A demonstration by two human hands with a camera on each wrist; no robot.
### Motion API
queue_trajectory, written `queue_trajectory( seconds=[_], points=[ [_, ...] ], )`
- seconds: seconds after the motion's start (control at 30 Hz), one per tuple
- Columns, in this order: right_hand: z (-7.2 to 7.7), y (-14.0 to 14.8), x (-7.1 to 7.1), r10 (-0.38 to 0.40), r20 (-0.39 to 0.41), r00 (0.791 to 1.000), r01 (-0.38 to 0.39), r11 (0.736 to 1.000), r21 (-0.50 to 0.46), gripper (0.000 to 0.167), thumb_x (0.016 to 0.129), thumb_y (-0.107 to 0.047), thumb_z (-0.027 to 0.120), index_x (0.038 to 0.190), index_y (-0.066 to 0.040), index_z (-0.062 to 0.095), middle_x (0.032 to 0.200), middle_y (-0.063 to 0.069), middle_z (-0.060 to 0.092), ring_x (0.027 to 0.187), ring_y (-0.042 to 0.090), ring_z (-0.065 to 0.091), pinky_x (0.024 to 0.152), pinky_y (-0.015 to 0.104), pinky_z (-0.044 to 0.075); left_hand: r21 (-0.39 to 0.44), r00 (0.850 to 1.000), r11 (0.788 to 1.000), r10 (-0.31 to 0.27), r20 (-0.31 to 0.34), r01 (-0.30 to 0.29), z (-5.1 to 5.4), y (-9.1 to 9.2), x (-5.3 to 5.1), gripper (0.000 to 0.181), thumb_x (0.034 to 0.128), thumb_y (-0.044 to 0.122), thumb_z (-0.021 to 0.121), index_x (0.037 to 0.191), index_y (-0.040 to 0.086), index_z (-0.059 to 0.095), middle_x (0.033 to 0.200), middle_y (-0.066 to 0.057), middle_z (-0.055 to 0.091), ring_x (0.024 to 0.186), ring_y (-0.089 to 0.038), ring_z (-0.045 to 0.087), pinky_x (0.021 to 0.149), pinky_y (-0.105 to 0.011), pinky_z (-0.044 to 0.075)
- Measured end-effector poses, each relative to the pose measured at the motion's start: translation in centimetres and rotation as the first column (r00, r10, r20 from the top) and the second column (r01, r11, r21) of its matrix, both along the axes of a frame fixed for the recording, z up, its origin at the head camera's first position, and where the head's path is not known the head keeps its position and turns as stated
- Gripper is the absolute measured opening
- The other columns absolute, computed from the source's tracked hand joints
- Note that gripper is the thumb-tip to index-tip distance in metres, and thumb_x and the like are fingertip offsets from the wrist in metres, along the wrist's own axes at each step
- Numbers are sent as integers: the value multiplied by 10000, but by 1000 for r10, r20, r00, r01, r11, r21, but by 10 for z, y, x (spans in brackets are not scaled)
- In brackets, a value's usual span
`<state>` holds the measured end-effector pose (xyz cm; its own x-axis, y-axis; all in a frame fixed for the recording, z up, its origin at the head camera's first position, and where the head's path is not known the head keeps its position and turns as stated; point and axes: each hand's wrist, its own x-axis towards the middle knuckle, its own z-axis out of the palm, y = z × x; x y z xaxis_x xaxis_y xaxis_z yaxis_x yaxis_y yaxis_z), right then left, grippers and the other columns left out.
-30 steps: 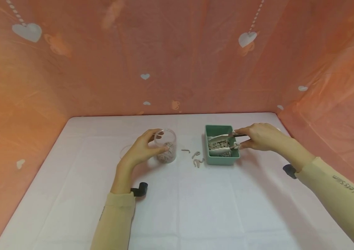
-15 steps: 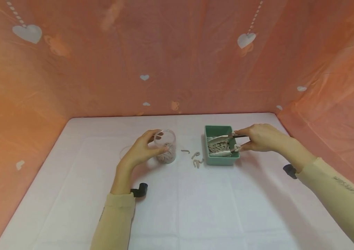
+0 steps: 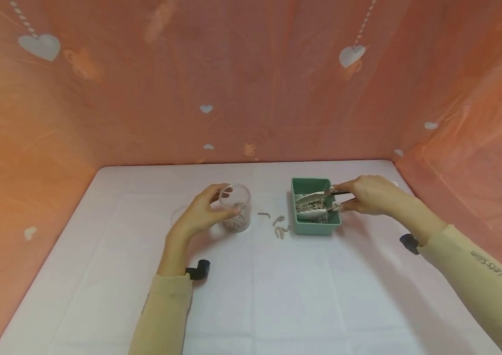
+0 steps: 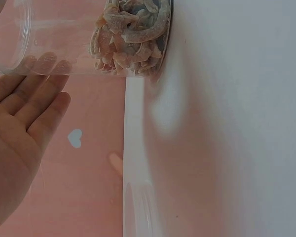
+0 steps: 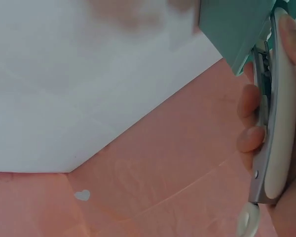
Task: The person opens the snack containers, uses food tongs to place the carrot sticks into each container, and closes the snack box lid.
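My left hand [image 3: 202, 212] holds a clear cylindrical jar [image 3: 247, 209] upright on the table, thumb on the near side and fingers on the far side. Curly, pale brown dried pieces [image 4: 133, 37] fill the bottom part of the jar. My right hand [image 3: 377, 195] grips a pair of tongs [image 5: 281, 123] by their pale handles. The tongs' pale, scoop-like blades reach into a green rectangular box [image 3: 317, 229] and stand apart among brownish, crumbly-looking pieces. Whether anything is caught between the blades cannot be told.
Several loose curled pieces [image 3: 281, 231] lie on the white tabletop [image 3: 295, 296] between jar and box. A clear round lid-like disc [image 4: 138, 210] lies left of the jar, partly behind my left hand. Orange sheeting [image 3: 251, 88] with hearts surrounds the table's back and sides.
The tongs' blades spread a little half a second ago and now stand slightly closer together, inside the box. My left hand and the jar stay in place.
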<state>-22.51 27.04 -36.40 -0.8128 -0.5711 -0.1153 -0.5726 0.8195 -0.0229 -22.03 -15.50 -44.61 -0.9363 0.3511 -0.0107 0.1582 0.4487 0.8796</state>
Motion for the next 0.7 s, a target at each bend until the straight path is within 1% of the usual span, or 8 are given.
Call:
queue_trajectory(
  seconds=[0.2,0.43,0.57,0.7],
  points=[
    [-2,4,2,11,-67,998,-13,1000,-26,448,831,-303,887,1215,-110,762,922,64,787,713,258,708,599,484,571,15,1000,1000,-6,-10,6,1,1,-1,783,879,361,854,1521,120,477,1497,-85,536,1443,-375,452,1184,-557,376],
    [-8,7,7,23,-145,989,-34,997,-74,371,816,-304,898,1113,-122,770,749,-21,726,599,185,640,517,440,517,9,1000,1000,2,-6,-2,-2,0,-1,779,878,366,850,1518,119,481,1494,-85,525,1446,-365,457,1180,-572,374],
    [-10,8,8,43,-183,982,-61,994,-93,336,810,-286,904,1077,-133,770,720,-47,706,567,146,606,490,408,495,14,1000,1000,7,-10,-6,-3,0,-1,759,876,362,853,1504,128,496,1488,-82,533,1440,-368,464,1180,-567,375],
    [-10,8,10,48,-198,979,-68,993,-94,329,807,-269,903,1068,-121,770,727,-39,713,569,150,611,492,407,496,17,1000,1000,6,-10,-5,-3,0,-1,764,875,365,854,1505,128,492,1485,-76,535,1439,-363,464,1180,-558,380]
  ],
)
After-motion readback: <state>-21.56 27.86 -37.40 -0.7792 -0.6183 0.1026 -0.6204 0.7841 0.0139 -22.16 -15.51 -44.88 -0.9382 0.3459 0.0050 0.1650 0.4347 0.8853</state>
